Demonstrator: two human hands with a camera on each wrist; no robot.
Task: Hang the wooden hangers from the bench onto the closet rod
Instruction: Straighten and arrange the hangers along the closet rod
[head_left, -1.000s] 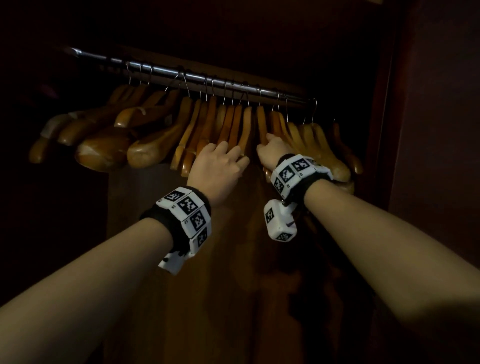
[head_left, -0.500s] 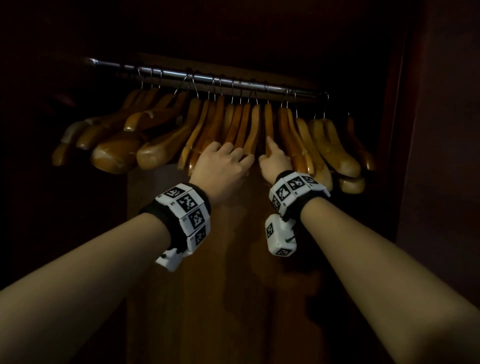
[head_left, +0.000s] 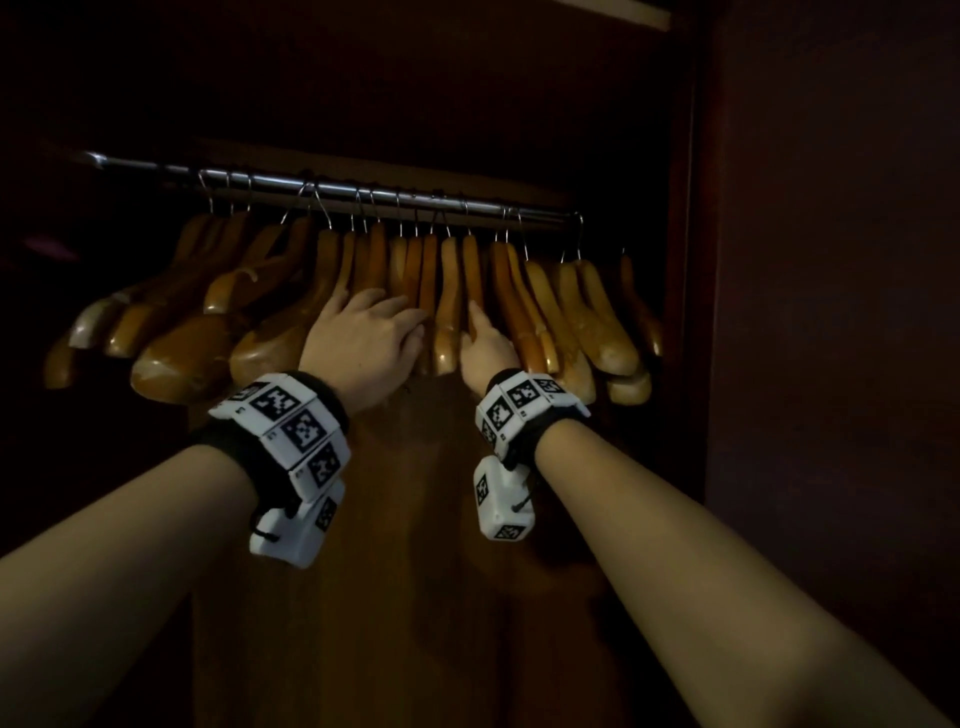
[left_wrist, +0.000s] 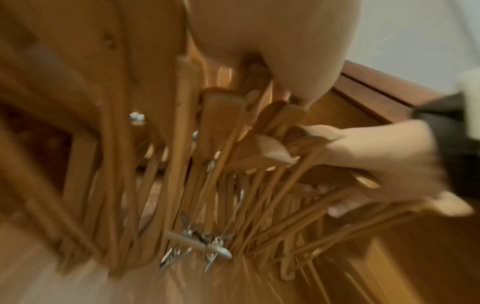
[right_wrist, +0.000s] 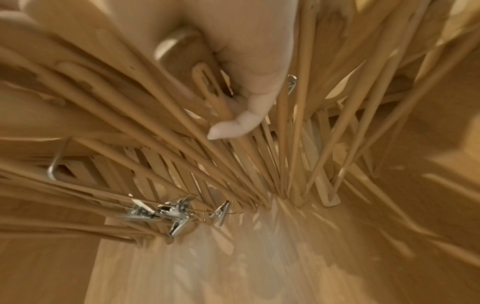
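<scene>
While wooden hangers (head_left: 447, 301) hang on rod (head_left: 363, 193), L hand (head_left: 363, 338) & R hand (head_left: 488, 348) fingers press between them, straight.

Bare forearms; each wrist wears a black strap (head_left: 535, 441) carrying white blocks (head_left: 291, 421) printed with black square-pattern markers.

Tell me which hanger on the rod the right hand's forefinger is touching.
The hanger hanging just right of the pale one, mid-row: the right hand has its forefinger laid straight up along that arm; no other hanger has a finger on it like that.
</scene>
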